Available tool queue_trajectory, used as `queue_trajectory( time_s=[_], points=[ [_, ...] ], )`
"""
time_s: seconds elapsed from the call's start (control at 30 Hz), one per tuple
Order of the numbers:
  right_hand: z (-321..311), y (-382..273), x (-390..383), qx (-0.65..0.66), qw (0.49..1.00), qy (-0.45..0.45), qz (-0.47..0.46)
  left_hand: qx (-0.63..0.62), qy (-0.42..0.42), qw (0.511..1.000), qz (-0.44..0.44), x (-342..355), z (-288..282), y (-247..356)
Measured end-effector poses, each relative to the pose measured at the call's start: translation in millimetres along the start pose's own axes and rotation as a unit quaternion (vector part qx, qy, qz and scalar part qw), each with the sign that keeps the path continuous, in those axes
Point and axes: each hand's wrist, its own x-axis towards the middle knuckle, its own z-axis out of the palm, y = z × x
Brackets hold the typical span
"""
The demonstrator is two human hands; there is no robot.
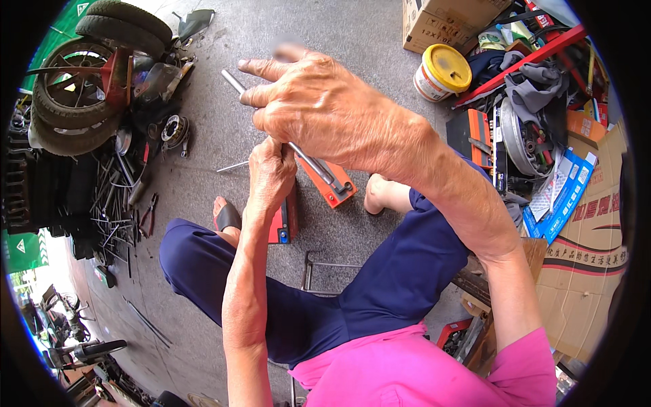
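My right hand (319, 102) reaches across from the right, back upward, its fingers partly spread and one fingertip blurred. A long metal rod (234, 82) passes beneath its fingers and palm, with a hooked lower end. That end lies over an orange battery-like block (342, 198) with dark fittings. My left hand (270, 173) is closed just below the right one, close to the rod. What it grips is hidden. A thin metal shaft (232, 166) sticks out to its left; whether the hand holds it I cannot tell. Under my left wrist stands a red block (277, 227) with a blue corner.
Tires (71, 88) and loose metal tools (122, 217) are heaped at left. A yellow-lidded bucket (444, 73) and a cardboard box (447, 24) stand far right. Parts, cloths and flattened cardboard (586, 271) crowd the right. A metal frame (332, 266) lies between my legs.
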Motion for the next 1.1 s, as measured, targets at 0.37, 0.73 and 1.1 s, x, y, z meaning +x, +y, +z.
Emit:
queue_trajectory(
  time_s=[0.37, 0.73, 1.1],
  points=[
    [1.4, 4.0, 4.0, -0.077, 0.995, 0.025, -0.057, -0.002, -0.016, 0.999, -0.032, -1.3, -8.0, 18.8],
    [15.4, -8.1, 5.0, 0.036, 0.997, 0.033, 0.065, 0.047, -0.035, 0.992, 0.111, -10.4, -1.3, -39.9],
    [-26.9, -27.0, -40.8, 0.178, 0.970, 0.004, 0.168, 0.061, -0.014, 0.998, 0.006, -52.0, 20.7, 45.3]
  ],
)
